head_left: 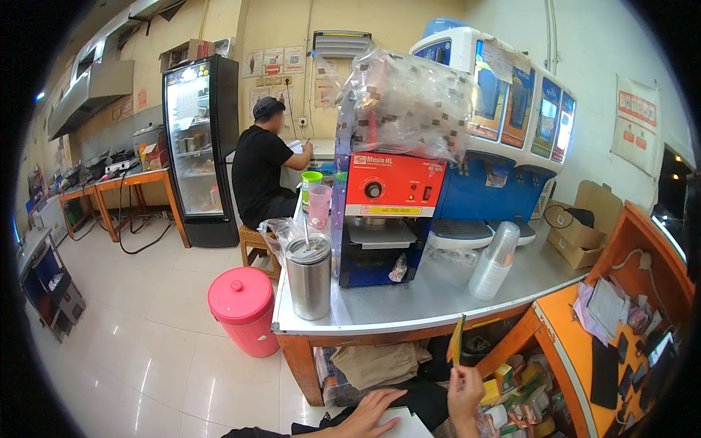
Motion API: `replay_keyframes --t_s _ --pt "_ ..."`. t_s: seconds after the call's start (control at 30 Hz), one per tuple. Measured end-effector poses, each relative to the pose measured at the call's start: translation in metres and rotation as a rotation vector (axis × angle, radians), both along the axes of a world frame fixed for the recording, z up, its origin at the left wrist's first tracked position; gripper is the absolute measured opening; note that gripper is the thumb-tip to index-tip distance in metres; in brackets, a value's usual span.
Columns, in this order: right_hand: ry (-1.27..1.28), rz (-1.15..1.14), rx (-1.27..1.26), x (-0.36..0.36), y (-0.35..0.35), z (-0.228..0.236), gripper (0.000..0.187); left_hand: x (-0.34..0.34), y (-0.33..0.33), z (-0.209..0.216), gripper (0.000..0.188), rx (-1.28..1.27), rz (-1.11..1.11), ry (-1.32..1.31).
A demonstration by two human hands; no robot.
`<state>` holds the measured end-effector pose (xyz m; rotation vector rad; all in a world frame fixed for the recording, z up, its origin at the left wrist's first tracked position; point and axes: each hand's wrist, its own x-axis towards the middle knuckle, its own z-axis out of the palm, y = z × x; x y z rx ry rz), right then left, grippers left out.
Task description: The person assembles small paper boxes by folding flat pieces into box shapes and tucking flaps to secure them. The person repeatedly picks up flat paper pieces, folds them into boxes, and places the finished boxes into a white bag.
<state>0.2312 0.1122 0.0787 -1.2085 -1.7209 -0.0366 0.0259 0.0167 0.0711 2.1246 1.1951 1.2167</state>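
At the lower edge, my right hand [465,396] pinches the bottom end of a thin, flat yellow-and-green piece [457,342], held upright and seen nearly edge-on; its exact kind does not show. My left hand [369,415] lies with fingers stretched out, beside and partly over a white flat sheet or pad [407,425] above dark cloth. Both hands are just in front of the metal-topped counter [380,310]. Under that counter, a beige cloth bundle [383,363] sits behind my hands.
A steel tumbler [309,281], a red-and-blue cup sealer [394,190] and stacked plastic cups [493,263] stand on the counter. A pink lidded bin [244,314] is left of it. An orange desk [573,328] lies right. A person [266,164] sits at the back.
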Motion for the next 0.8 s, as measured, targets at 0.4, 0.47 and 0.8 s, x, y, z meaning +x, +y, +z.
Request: replay_keyframes --t_s 0.4,0.47,0.8 --pt "0.647 -0.307 0.042 0.079 0.019 0.044 0.013 0.188 0.118 0.09 0.066 -0.138 -0.291 -0.627" --pt "0.62 -0.327 0.121 0.087 0.013 0.05 0.012 0.213 0.133 0.092 0.068 -0.276 -0.309 -0.706" --pt "0.274 -0.315 0.085 0.088 -0.012 0.061 0.007 0.223 0.189 0.074 0.023 -0.373 -0.553 -0.949"
